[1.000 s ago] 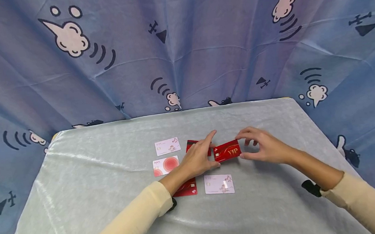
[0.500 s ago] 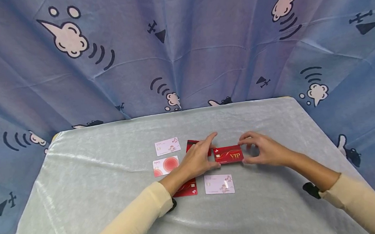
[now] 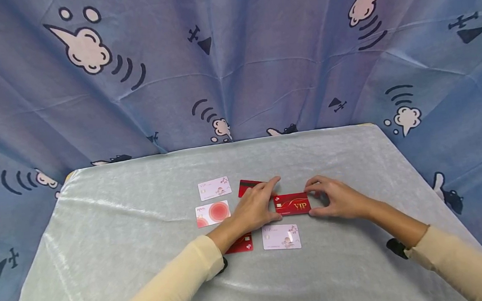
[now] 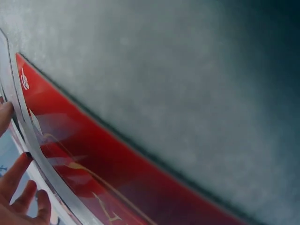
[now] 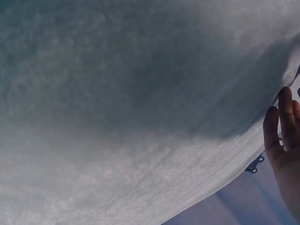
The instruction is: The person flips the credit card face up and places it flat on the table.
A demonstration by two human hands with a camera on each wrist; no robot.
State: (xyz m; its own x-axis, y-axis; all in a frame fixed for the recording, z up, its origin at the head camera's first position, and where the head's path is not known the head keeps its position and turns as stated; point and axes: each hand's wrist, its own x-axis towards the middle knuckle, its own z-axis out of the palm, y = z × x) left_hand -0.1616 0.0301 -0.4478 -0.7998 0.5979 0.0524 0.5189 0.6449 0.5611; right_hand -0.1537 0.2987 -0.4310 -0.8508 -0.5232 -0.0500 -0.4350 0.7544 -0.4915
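Observation:
A red VIP card (image 3: 291,204) with gold lettering lies between my hands, level with the tabletop. My left hand (image 3: 251,208) holds its left end, thumb near the lower corner. My right hand (image 3: 341,200) holds the right end between thumb and fingers. Behind the left hand, a red card with a black stripe (image 3: 247,186) is partly covered. Under the left wrist another red card (image 3: 244,244) shows only in part; this red card (image 4: 84,140) looms large in the left wrist view. Fingers of the right hand (image 5: 286,136) appear at that wrist view's right edge.
Left of the hands lie a pale pink VIP card (image 3: 214,188) and a white card with red circles (image 3: 213,213). A second pale pink card (image 3: 281,237) sits just in front of the held one. A blue printed curtain (image 3: 260,73) hangs behind the cloth-covered table (image 3: 124,235).
The red VIP card has turned from tilted to straight and come slightly toward the person. My right hand has moved down with it; the left hand has shifted only slightly.

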